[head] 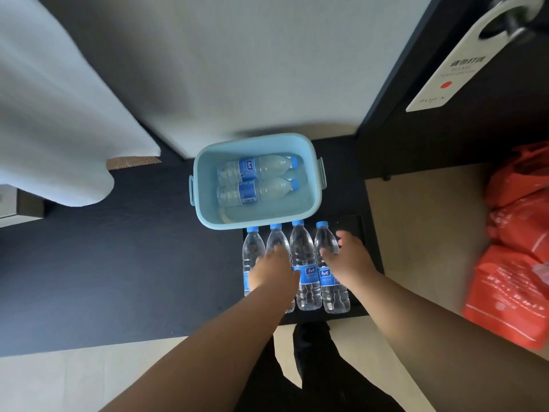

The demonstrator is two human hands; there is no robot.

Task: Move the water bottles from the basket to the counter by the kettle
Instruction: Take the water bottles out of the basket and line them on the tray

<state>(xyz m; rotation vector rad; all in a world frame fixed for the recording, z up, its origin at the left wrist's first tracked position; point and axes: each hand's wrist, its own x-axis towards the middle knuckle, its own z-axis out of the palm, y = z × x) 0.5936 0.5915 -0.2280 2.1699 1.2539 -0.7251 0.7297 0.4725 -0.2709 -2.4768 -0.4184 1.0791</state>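
A light blue basket (315,185) sits on a dark surface with two blue-capped water bottles (252,169) lying on their sides in it. Just in front of it, several more water bottles (306,263) stand upright in a row on a black tray (362,233). My left hand (274,270) grips the second bottle from the left around its body and hides most of it. My right hand (349,257) holds the rightmost bottle (325,236) at its shoulder, thumb across the front. No kettle is in view.
An orange plastic bag (511,263) lies on the beige floor to the right. A dark door with a white hanger sign (445,81) is at the upper right. White fabric (53,129) hangs at the left. My dark trouser leg (315,367) is below the tray.
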